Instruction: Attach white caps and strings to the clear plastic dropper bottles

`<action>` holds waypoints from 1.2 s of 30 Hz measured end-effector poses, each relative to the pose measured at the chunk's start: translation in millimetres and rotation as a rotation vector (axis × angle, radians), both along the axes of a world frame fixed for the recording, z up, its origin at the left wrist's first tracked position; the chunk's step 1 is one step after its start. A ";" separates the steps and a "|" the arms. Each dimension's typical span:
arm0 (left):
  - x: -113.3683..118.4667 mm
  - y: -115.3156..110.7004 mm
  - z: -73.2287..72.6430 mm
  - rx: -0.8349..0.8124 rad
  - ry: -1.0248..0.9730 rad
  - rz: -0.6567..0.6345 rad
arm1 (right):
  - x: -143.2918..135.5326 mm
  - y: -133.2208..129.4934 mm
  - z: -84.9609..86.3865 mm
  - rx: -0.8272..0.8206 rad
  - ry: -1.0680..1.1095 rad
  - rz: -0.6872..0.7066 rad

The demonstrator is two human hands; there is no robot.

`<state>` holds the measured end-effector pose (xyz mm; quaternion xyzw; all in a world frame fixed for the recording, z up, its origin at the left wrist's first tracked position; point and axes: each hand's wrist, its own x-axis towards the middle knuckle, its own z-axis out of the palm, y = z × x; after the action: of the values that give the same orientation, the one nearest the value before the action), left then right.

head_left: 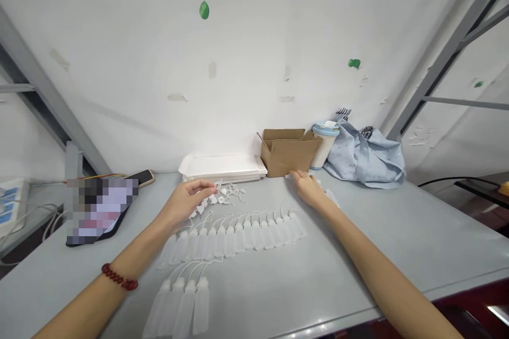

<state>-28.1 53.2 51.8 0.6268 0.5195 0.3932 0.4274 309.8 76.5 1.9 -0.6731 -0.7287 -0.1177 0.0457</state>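
Note:
My left hand (190, 200) is at the left edge of a small pile of white caps with cords (226, 193), thumb and fingers pinched together on what looks like a corded cap. My right hand (308, 189) is closed in front of the cardboard box, and a bit of translucent plastic shows at its fingertips. Another translucent bottle (332, 197) lies partly behind that wrist. A long row of flat translucent bottles (240, 237), each with a white cord at its top, spans the table below the hands. Several more corded bottles (185, 302) lie nearer me.
Against the wall are a stack of white boxes (222, 168), an open cardboard box (292, 156), a lidded cup (324, 145) and a light blue cloth bag (363, 156). At left lie a phone (103, 209) with a blurred screen and a power strip (11, 204) with cables.

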 end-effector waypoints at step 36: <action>23.7 -61.0 8.5 0.413 0.350 -0.337 | -104.9 -90.6 13.0 0.122 0.706 0.805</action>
<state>-4.5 -7.8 60.4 0.8357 0.3833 0.3002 0.2542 204.9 -14.1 14.9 -0.3356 -0.8612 0.1006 0.3682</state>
